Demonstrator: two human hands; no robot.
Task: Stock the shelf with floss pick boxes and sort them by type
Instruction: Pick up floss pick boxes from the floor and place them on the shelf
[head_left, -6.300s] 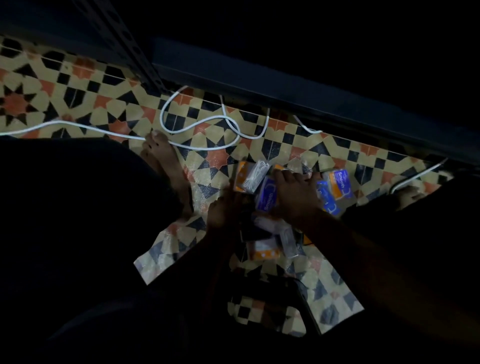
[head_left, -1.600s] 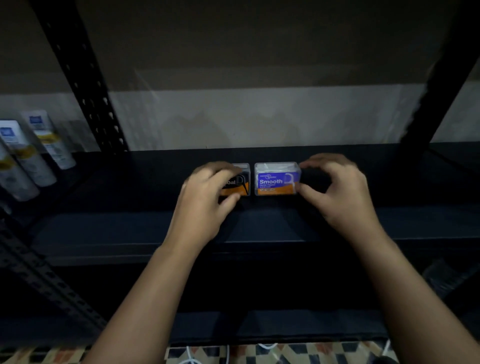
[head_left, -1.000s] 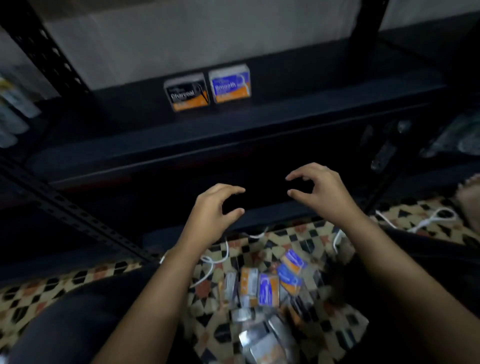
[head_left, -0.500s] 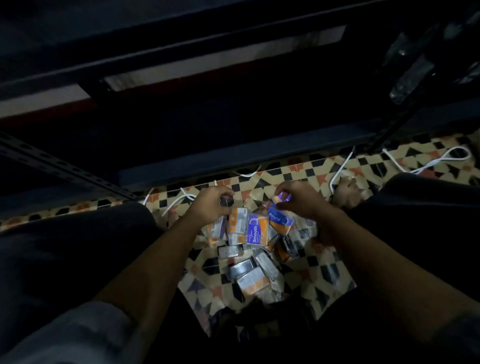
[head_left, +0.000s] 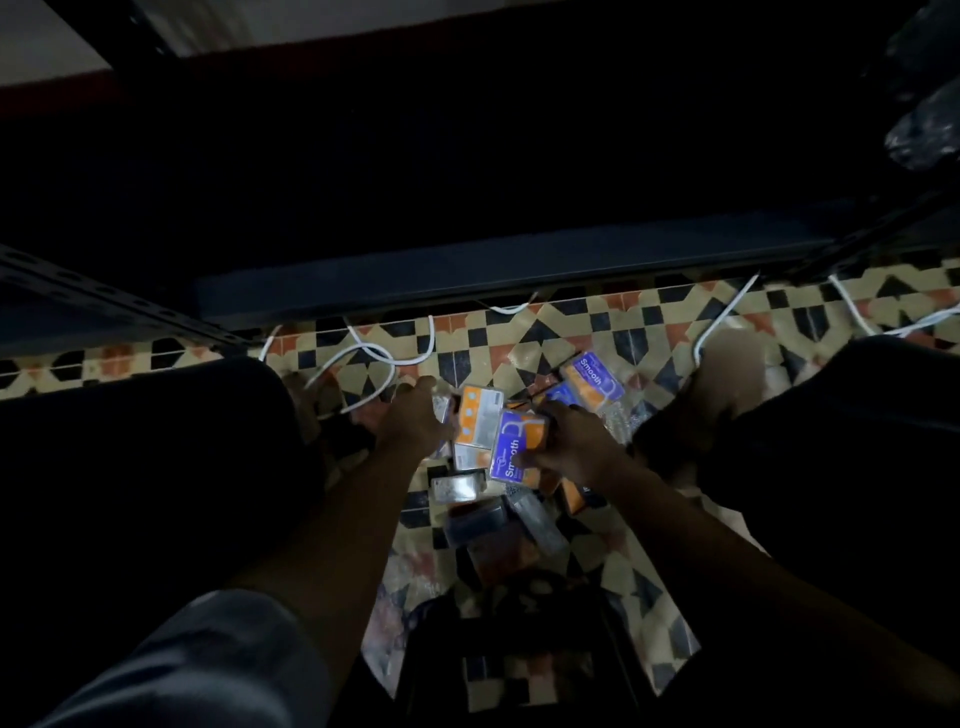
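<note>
A pile of floss pick boxes lies on the patterned floor between my knees. My right hand is shut on a purple and orange "Smooth" box, held slightly above the pile. My left hand reaches into the pile's left side. Its fingers curl against a silvery-sided box and an orange box lying back-up; whether it grips either is unclear. Another "Smooth" box lies at the far right of the pile. The dark bottom shelf runs across just beyond.
White cables loop on the tiled floor in front of the shelf edge. My dark-clothed knees flank the pile, and a bare foot rests at the right. A perforated shelf upright slants at the left. Plastic-wrapped goods sit top right.
My right hand has closed on a purple "Smooth" box and lifted it off the pile. My left hand has shifted slightly into the pile's left side. The view has tilted further down.
</note>
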